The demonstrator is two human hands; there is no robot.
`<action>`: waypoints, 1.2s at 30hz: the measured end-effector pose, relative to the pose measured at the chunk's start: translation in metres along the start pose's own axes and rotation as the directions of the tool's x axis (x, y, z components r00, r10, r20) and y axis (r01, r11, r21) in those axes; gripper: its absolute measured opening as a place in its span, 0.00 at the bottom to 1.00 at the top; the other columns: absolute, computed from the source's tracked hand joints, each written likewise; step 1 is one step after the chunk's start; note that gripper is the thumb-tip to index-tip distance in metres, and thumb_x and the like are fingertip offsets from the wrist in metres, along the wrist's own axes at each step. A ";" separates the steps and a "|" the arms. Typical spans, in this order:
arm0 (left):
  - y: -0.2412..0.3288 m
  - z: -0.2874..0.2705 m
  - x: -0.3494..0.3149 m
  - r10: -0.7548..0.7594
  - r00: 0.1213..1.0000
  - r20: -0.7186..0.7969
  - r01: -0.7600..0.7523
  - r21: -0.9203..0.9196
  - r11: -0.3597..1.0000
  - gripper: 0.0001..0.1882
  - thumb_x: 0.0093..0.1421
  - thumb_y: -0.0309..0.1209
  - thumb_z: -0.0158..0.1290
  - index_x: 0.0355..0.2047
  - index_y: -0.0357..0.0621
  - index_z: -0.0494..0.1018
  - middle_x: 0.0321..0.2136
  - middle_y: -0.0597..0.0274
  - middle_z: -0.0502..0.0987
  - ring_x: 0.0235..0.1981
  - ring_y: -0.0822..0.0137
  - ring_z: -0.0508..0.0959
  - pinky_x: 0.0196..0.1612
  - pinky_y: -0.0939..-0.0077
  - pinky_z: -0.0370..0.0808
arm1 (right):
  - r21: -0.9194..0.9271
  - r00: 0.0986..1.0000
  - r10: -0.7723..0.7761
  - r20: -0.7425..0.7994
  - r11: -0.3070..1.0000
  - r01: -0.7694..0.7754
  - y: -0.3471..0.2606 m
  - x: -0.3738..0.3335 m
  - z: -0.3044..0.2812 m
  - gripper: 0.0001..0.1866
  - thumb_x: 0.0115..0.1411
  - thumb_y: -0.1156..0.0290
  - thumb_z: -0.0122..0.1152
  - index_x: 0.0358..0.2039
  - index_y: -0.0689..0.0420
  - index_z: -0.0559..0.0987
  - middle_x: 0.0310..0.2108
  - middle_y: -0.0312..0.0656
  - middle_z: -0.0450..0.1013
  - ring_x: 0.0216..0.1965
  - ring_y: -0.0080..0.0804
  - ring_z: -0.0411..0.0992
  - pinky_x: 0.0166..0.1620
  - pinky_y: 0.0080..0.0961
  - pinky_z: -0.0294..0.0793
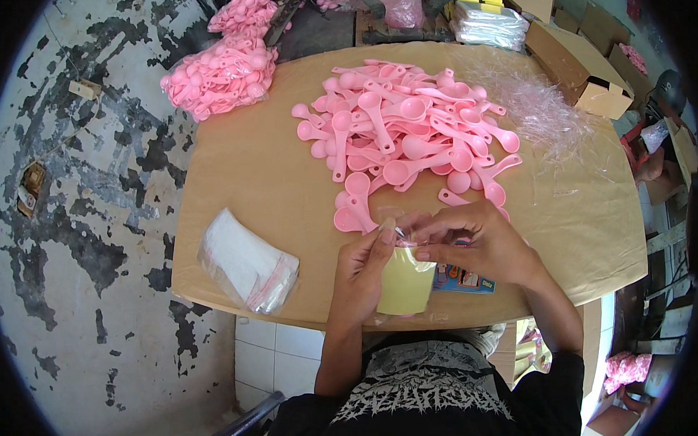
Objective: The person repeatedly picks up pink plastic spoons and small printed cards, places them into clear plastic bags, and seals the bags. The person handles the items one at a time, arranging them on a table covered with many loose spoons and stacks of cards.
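A pale yellow packet (405, 285), seemingly in a clear plastic sleeve, hangs upright near the table's front edge. My left hand (365, 262) pinches its upper left corner between thumb and fingers. At the upper right, my right hand (475, 239) grips the top edge, its fingers closed near the packet's mouth. What lies between the fingertips is too small to make out. Partly under my right hand, a blue printed card (481, 286) rests on the table. Just beyond both hands spreads a large heap of pink plastic measuring spoons (406, 128).
A stack of clear plastic bags (248, 257) lies at the table's left front. Bagged pink spoons (223, 75) sit at the far left corner. Crumpled clear plastic strips (553, 110) and an open cardboard box (577, 68) are at the far right. Brown paper (579, 218) covers the table.
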State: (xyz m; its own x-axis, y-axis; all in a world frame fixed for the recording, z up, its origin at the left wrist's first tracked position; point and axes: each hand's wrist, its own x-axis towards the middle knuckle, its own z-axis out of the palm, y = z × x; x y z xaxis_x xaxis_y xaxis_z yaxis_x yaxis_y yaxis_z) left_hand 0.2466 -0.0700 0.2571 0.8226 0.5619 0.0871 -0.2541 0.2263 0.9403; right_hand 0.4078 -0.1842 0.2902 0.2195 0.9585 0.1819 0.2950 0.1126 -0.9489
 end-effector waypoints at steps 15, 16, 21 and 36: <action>0.013 -0.031 -0.003 -0.034 0.986 0.162 -0.011 0.272 0.962 0.11 0.67 0.18 0.44 0.46 0.34 0.74 0.41 0.57 0.81 0.41 0.75 0.78 0.45 0.81 0.73 | -0.150 0.971 -0.237 0.029 0.960 0.239 0.018 -0.007 -0.014 0.15 0.50 0.84 0.63 0.38 0.55 0.86 0.30 0.39 0.80 0.32 0.28 0.76 0.38 0.26 0.74; 0.014 -0.031 -0.004 -0.049 0.984 0.169 0.001 0.275 0.961 0.11 0.67 0.17 0.43 0.44 0.34 0.75 0.40 0.57 0.81 0.40 0.75 0.78 0.44 0.81 0.73 | -0.197 0.952 -0.298 0.067 0.931 0.306 0.020 -0.006 -0.016 0.16 0.47 0.84 0.63 0.36 0.54 0.86 0.29 0.38 0.80 0.33 0.30 0.76 0.39 0.28 0.74; 0.000 -0.047 -0.003 0.021 0.971 0.236 -0.092 0.293 0.952 0.08 0.66 0.19 0.45 0.41 0.34 0.74 0.37 0.59 0.80 0.40 0.77 0.76 0.43 0.83 0.71 | -0.281 0.921 -0.367 0.128 0.878 0.388 0.020 -0.005 -0.019 0.16 0.43 0.84 0.61 0.31 0.52 0.86 0.29 0.37 0.80 0.35 0.36 0.75 0.45 0.34 0.71; 0.025 -0.024 -0.015 0.068 0.979 0.190 -0.113 0.233 0.966 0.20 0.56 0.18 0.61 0.46 0.37 0.66 0.50 0.40 0.76 0.39 0.58 0.84 0.37 0.71 0.83 | -0.207 0.999 -0.028 0.043 0.978 0.036 -0.023 -0.019 -0.004 0.13 0.58 0.80 0.64 0.44 0.59 0.80 0.38 0.40 0.81 0.35 0.26 0.80 0.39 0.22 0.79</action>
State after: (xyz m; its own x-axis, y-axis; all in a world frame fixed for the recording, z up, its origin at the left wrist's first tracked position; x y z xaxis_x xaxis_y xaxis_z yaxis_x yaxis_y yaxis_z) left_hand 0.2153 -0.0536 0.2715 0.8851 0.4142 0.2123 -0.2197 -0.0303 0.9751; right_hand 0.4007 -0.2063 0.3093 0.1710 0.9654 0.1970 0.4892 0.0904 -0.8675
